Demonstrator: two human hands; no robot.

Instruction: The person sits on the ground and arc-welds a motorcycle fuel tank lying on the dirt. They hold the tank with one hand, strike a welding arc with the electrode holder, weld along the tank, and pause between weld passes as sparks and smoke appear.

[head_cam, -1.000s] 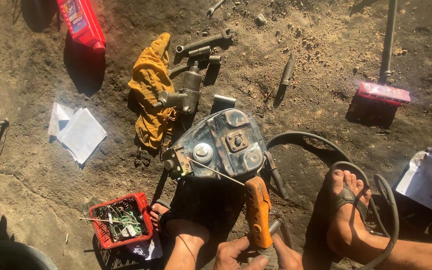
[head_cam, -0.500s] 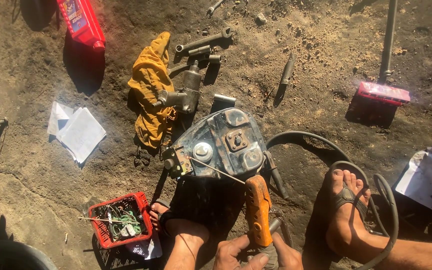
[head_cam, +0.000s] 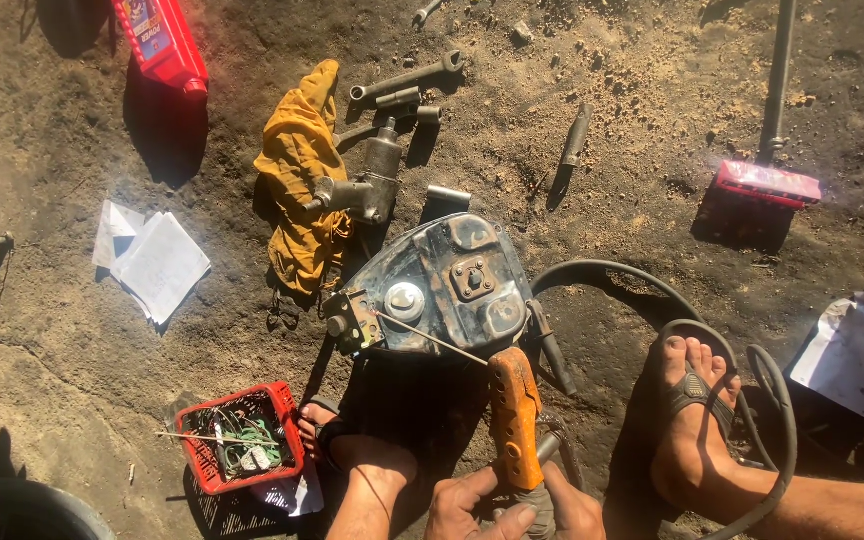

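My fingers point(head_cam: 497, 515) close round the handle of the tool point(head_cam: 515, 420), its thin rod reaching ahead onto the metal housing point(head_cam: 447, 285) lying on the ground. Left of my fingers sits the small crate point(head_cam: 242, 445) with wires in it; farther left and ahead lie the papers point(head_cam: 152, 262). Ahead of the housing, the rag point(head_cam: 300, 175) lies left of the pipe fittings point(head_cam: 382, 165). The hose point(head_cam: 652, 300) curves to my right, round my foot point(head_cam: 694, 415).

Strong sunlight falls on the dirt ground point(head_cam: 592, 140), coming from the right side, so the shadows are hard and dark and go to the left. The white papers point(head_cam: 157, 262) show glare and lose detail. The picture is sharp in the centre, darker at the lower corners.
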